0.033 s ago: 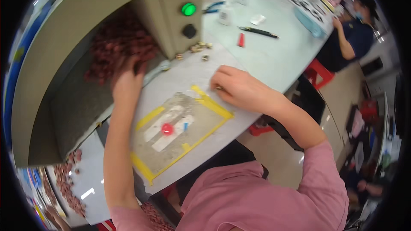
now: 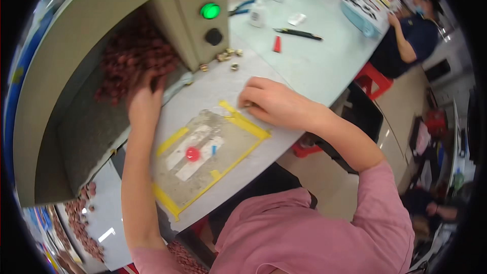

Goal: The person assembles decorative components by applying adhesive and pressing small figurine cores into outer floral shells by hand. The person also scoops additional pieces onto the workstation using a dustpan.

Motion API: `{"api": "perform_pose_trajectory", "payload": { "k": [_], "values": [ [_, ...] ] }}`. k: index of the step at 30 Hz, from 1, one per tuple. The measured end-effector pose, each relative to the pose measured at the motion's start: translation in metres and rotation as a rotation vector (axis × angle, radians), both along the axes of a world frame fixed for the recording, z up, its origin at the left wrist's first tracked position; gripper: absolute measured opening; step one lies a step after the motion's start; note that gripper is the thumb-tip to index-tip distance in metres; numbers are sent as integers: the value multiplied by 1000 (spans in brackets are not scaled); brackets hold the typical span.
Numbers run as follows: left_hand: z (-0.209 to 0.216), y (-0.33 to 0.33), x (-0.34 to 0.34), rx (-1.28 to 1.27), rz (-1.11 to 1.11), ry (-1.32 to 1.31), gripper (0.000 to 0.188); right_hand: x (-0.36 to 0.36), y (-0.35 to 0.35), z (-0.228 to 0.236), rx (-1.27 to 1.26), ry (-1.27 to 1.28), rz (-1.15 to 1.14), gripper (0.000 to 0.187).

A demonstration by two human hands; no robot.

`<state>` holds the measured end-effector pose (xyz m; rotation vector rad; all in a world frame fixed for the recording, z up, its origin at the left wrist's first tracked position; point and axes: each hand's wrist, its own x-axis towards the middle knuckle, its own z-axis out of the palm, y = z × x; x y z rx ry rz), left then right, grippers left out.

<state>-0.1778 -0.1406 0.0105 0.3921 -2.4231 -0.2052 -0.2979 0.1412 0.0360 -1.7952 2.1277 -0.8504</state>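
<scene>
My left hand (image 2: 144, 102) reaches into the hollow of a beige machine (image 2: 175, 25), at the near edge of a heap of small reddish-brown pieces (image 2: 137, 56). A dark gap shows between its thumb and fingers; the fingertips are partly hidden among the pieces. Above the white worktop, my right hand (image 2: 274, 102) is closed, its thumb and fingers pinching a small brassy piece (image 2: 247, 104) that is mostly covered. Between my forearms lies a grey panel (image 2: 198, 182) edged with yellow tape. On it sit a round red piece (image 2: 193, 153) and a small blue strip (image 2: 214, 149).
Several small brassy pieces (image 2: 222, 58) lie by the machine's base, under red and green lights (image 2: 209, 11). A black pen-like tool (image 2: 298, 34), a red piece (image 2: 277, 44) and small bottles (image 2: 257, 15) are farther back. A co-worker (image 2: 413, 35) sits beyond the table.
The whole scene has shifted slightly left in the view. Both hands stay in nearly the same places, the left at the heap and the right over the worktop.
</scene>
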Motion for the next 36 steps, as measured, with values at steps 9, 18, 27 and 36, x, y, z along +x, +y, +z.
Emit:
{"api": "perform_pose_trajectory", "payload": {
  "k": [9,18,27,36],
  "values": [
    [18,37,60,388,-4,-12,19,-8,20,-23,-217,-125,24,17],
    [22,120,185,1766,-158,592,36,15,6,-2,-87,45,-128,11],
    [-4,147,183,1988,-259,741,29,42,-15,8,95,90,-98,15],
    [-6,143,188,2030,-308,709,28,108,-67,-1,-83,208,207,17]
  ]
}}
